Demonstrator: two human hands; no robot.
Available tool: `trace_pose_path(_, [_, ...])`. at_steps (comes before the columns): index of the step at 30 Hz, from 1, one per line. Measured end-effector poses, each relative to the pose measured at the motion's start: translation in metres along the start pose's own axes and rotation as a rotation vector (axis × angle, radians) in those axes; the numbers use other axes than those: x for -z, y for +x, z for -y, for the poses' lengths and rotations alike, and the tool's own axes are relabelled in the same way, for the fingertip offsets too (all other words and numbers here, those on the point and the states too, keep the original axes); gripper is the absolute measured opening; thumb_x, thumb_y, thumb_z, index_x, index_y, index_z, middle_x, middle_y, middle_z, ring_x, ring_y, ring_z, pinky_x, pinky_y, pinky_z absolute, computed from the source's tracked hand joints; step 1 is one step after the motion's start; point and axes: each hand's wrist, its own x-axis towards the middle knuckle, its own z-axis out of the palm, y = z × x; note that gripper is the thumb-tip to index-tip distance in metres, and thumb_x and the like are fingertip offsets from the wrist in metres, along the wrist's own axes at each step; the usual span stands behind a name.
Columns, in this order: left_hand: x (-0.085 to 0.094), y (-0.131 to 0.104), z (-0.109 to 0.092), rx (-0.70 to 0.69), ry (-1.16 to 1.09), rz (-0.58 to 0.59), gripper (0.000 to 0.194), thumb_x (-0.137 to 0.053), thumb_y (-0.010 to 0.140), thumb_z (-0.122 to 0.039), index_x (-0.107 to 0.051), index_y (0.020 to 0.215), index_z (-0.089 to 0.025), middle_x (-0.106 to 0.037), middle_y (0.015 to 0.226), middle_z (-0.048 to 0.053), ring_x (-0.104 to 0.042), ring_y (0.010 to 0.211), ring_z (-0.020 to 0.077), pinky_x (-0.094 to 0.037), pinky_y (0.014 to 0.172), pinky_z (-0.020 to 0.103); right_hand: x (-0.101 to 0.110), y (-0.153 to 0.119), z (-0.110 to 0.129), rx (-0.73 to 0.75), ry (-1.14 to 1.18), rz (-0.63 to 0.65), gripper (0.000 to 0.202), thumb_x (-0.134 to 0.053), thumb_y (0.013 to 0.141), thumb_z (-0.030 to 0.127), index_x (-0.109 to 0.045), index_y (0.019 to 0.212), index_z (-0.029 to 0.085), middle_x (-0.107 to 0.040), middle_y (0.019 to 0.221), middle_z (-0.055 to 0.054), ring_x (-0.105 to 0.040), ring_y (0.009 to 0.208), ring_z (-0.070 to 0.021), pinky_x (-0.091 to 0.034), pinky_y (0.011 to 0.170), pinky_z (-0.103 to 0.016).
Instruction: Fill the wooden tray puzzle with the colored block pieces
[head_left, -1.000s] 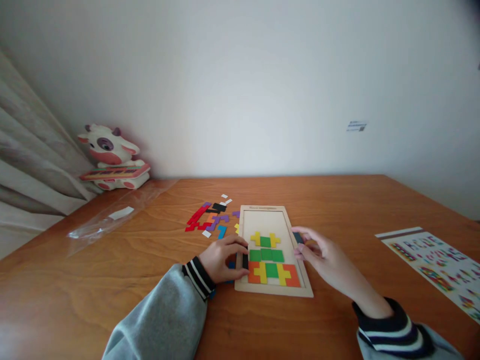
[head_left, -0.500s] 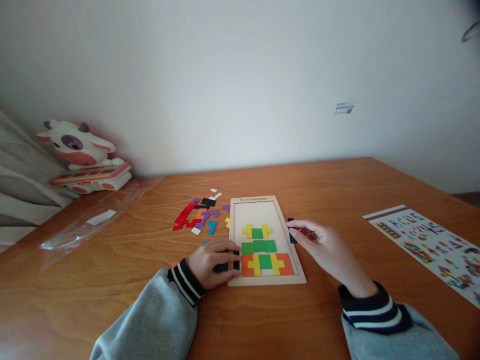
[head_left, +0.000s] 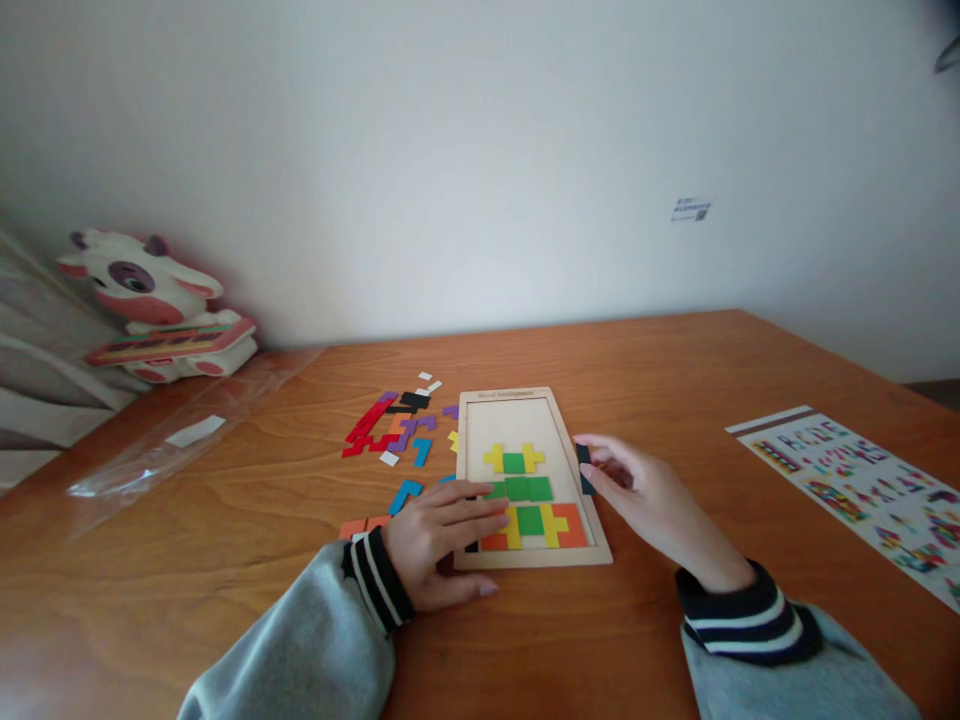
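Head view: right hand (head_left: 646, 497) holds one black piece (head_left: 583, 455) beside one board (head_left: 508, 422).

On the table (head_left: 645, 370) before you, a tray (head_left: 536, 561) holds puzzle pieces (head_left: 517, 489); loose pieces (head_left: 368, 420) lie left, a sheet (head_left: 855, 480) right, a toy (head_left: 176, 345) far left.

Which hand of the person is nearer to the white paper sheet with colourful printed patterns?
Right. The right hand pinches a black flat piece left of the sheet; the left hand is farther, over the left edge of the light wooden tray.
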Motion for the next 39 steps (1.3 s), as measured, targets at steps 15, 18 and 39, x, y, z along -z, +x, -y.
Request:
trace_pose_path(15, [0.002, -0.005, 0.006, 0.031, 0.071, -0.127, 0.033, -0.065, 0.085, -0.032, -0.064, 0.116, -0.019, -0.07, 0.114, 0.011, -0.068, 0.101, 0.0213, -0.058, 0.089, 0.033, 0.003, -0.014, 0.006, 0.083, -0.202, 0.234, 0.013, -0.061, 0.086, 0.032, -0.063, 0.095, 0.023, -0.067, 0.097, -0.004, -0.063, 0.087, -0.0208, -0.05, 0.081, -0.035])
trace_pose_path(18, [0.0, -0.005, 0.006, 0.037, 0.079, -0.123, 0.033, -0.064, 0.086, -0.033, -0.064, 0.116, -0.019, -0.07, 0.115, 0.011, -0.068, 0.102, 0.0218, -0.058, 0.089, 0.034, -0.003, -0.015, 0.003, 0.031, -0.223, 0.211, 0.018, -0.066, 0.082, 0.036, -0.059, 0.091, 0.022, -0.066, 0.093, -0.003, -0.062, 0.084, -0.0204, -0.049, 0.078, -0.034])
trace_pose_path(39, [-0.002, -0.006, 0.009, 0.039, 0.086, -0.147, 0.031, -0.062, 0.087, -0.029, -0.064, 0.116, -0.018, -0.067, 0.117, 0.012, -0.066, 0.103, 0.0209, -0.058, 0.089, 0.035, 0.006, -0.016, -0.002, 0.03, -0.2, 0.259, 0.018, -0.057, 0.088, 0.038, -0.052, 0.097, 0.022, -0.062, 0.1, -0.006, -0.059, 0.092, -0.0218, -0.047, 0.083, -0.037])
